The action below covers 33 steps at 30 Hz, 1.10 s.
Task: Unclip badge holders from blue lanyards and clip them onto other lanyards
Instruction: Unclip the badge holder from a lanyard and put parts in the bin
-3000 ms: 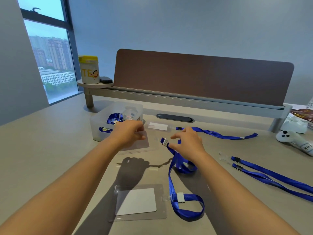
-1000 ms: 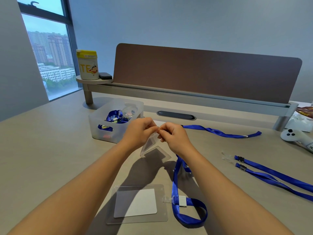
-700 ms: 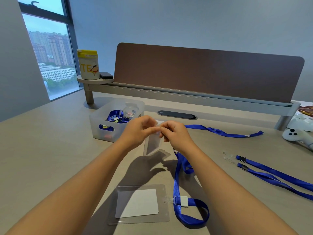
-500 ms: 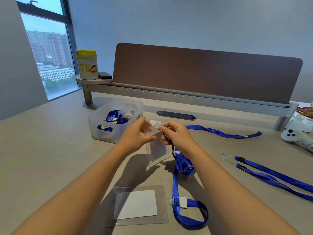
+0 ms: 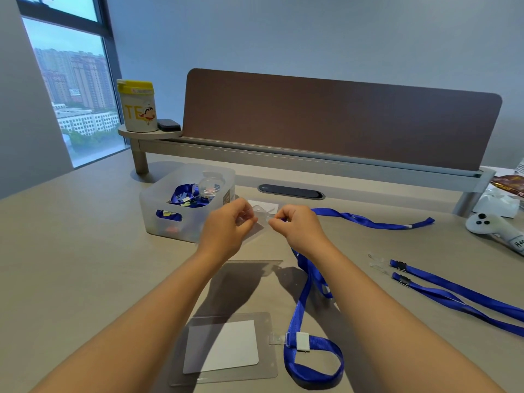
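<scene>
My left hand (image 5: pixel 226 231) pinches the left edge of a clear badge holder (image 5: pixel 259 218), held above the table. My right hand (image 5: pixel 300 228) pinches the clip end of a blue lanyard (image 5: pixel 307 282) right at the holder's top edge. I cannot tell whether the clip is fastened to it. This lanyard drops from my right hand to the table and loops near me. Its other end is clipped to a second badge holder (image 5: pixel 224 347) with a white card, lying flat in front of me.
A clear bin (image 5: pixel 175 214) with more lanyards stands left of my hands. One loose blue lanyard (image 5: pixel 368 221) lies behind my right hand, and two lanyards with clips (image 5: pixel 453 293) lie at the right. A white controller (image 5: pixel 493 229) rests far right. A desk divider (image 5: pixel 340 117) runs behind.
Both hands picked the holder and the lanyard end off the table and brought them together. In the last half second the holder swung from hanging upright to lying flatter, and my hands moved slightly apart.
</scene>
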Motion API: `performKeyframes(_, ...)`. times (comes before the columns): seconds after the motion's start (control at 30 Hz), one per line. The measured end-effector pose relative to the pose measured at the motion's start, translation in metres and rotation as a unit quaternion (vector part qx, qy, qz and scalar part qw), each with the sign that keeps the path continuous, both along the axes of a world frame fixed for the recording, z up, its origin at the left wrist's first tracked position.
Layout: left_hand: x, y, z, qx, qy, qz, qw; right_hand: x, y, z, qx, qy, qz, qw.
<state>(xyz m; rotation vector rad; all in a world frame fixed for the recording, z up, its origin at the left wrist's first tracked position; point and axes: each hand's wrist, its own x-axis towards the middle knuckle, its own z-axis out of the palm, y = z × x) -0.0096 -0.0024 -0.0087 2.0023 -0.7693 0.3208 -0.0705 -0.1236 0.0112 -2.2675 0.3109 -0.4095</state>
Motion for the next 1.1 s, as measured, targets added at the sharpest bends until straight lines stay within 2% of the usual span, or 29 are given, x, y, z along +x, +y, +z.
performKeyframes(0.17, -0.004, -0.006, -0.002, 0.01, -0.036, 0.029, 0.999, 0.001, -0.006, 0.004, -0.031, 0.024, -0.003, 0.999)
performKeyframes(0.37, -0.007, -0.016, 0.001, -0.01, -0.024, 0.037, 0.999, -0.005, -0.012, 0.017, -0.102, 0.054, 0.017, 0.993)
performKeyframes(0.57, -0.011, -0.017, 0.025, -0.037, -0.037, 0.053, 0.997, -0.012, -0.021, 0.03, 0.044, 0.034, 0.033, 0.998)
performKeyframes(0.73, -0.011, -0.012, 0.044, -0.016, -0.039, 0.065, 0.997, -0.013, -0.013, 0.043, 0.072, -0.039, 0.007, 0.997)
performKeyframes(0.97, -0.004, 0.007, 0.061, -0.039, -0.004, 0.095, 0.995, 0.004, 0.004, 0.088, 0.208, -0.094, 0.015, 0.973)
performKeyframes(1.1, -0.001, 0.017, 0.061, -0.039, 0.002, 0.092, 0.995, 0.011, 0.007, 0.08, 0.206, -0.111, 0.021, 0.972)
